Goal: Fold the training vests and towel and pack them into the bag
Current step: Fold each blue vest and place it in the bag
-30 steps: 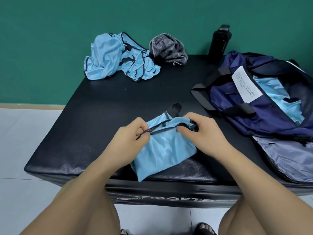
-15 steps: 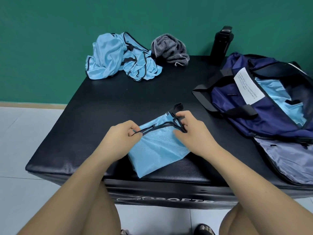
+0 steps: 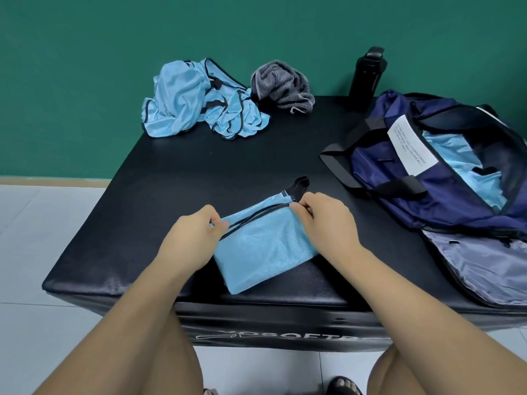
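A light blue folded vest (image 3: 265, 246) lies near the front edge of the black padded table (image 3: 199, 172), a black strap loop sticking out at its far right corner. The left hand (image 3: 194, 238) pinches the left end of its black-trimmed top edge between thumb and fingers. The right hand (image 3: 328, 220) pinches the right end of the same edge, just beside the loop.

White lettering (image 3: 288, 336) runs along the table's front face. The letters "SOFT" can be read, and the rest is cut off by the arms.

The navy bag (image 3: 399, 178) lies open on the right of the table with light blue cloth inside. A white label (image 3: 410, 145) on its rim carries several lines of print too small to read.

At the back, against the green wall, the crumpled vests (image 3: 182, 101) sit touching the grey striped towel (image 3: 282, 81). A black bottle (image 3: 368, 74) stands upright between the towel and the bag.
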Demonstrator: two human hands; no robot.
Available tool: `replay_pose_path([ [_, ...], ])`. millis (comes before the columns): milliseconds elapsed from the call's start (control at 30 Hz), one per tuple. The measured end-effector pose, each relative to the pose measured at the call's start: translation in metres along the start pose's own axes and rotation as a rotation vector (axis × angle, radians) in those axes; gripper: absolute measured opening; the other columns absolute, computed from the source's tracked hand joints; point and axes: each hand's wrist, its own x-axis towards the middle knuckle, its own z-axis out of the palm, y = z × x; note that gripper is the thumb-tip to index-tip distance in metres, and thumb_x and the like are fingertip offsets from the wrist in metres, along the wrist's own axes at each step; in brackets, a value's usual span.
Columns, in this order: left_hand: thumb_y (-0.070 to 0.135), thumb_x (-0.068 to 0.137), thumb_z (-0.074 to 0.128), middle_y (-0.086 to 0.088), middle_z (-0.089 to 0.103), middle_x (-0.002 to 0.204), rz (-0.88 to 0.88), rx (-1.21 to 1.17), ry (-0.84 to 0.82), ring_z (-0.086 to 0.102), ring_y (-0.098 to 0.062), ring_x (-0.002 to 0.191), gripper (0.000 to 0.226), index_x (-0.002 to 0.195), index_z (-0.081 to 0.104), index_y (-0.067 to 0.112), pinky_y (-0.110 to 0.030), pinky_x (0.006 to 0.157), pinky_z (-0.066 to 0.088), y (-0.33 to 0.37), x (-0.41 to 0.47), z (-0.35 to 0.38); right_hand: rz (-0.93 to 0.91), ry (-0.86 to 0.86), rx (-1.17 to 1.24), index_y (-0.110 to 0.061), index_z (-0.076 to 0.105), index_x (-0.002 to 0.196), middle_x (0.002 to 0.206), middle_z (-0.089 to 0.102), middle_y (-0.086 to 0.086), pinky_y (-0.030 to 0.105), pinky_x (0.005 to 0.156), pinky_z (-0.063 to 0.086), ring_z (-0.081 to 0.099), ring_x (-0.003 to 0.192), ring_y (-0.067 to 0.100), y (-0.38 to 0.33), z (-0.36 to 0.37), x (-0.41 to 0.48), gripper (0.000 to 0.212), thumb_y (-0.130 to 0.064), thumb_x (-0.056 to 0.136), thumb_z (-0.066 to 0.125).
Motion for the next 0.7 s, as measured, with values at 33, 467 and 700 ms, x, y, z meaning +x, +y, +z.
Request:
replay_pose_path([
  [33,0.053,0.103,0.056,0.001,0.064,0.077,0.011,0.03,0.038,0.055,-0.016,0.067,0.03,0.089,0.055,0.027,-0.035,0.06,0.043,0.001,-0.001,0.0,-0.001,-0.006,-0.034,-0.027,0.065,0.098,0.089,0.056,-0.007,0.04,0.071,0.054,0.062,0.078,0.023,0.001,0.0,-0.001,0.028,-0.052,0.104,0.055],
  [467,0.043,0.089,0.081,0.025,0.037,0.131,0.416,0.076,-0.062,0.04,-0.008,0.123,0.032,0.112,0.059,0.046,-0.036,0.106,0.032,0.008,-0.003,0.017,-0.299,-0.322,-0.067,-0.027,0.054,0.094,0.081,0.061,-0.006,0.04,0.07,0.051,0.06,0.079,0.025,-0.041,-0.033,-0.057,0.019,-0.044,0.101,0.053],
  [700,0.053,0.091,0.076,0.025,0.044,0.125,0.355,0.115,-0.15,0.041,-0.006,0.117,0.029,0.112,0.057,0.047,-0.035,0.104,0.03,0.005,0.001,0.01,-0.013,-0.457,-0.102,-0.029,0.043,0.117,0.079,0.063,0.001,0.039,0.074,0.055,0.06,0.07,0.026,-0.03,-0.042,-0.058,0.033,-0.057,0.103,0.052],
])
